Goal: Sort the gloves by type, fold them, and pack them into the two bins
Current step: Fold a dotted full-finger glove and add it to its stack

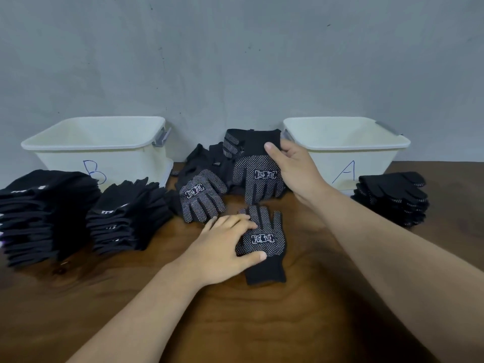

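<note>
Currently pressing one dotted glove flat on table with left hand, fingers spread; pinching second dotted glove by cuff with right hand, raised between bin B and bin A. Three glove stacks alongside.

left glove stack: cut by left edge | lying glove: partly under left hand

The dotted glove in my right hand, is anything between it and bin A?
Nothing visible. The right hand pinches the dotted glove by its cuff just left of bin A, whose top is open; the glove stack lies low in front of it.
</note>
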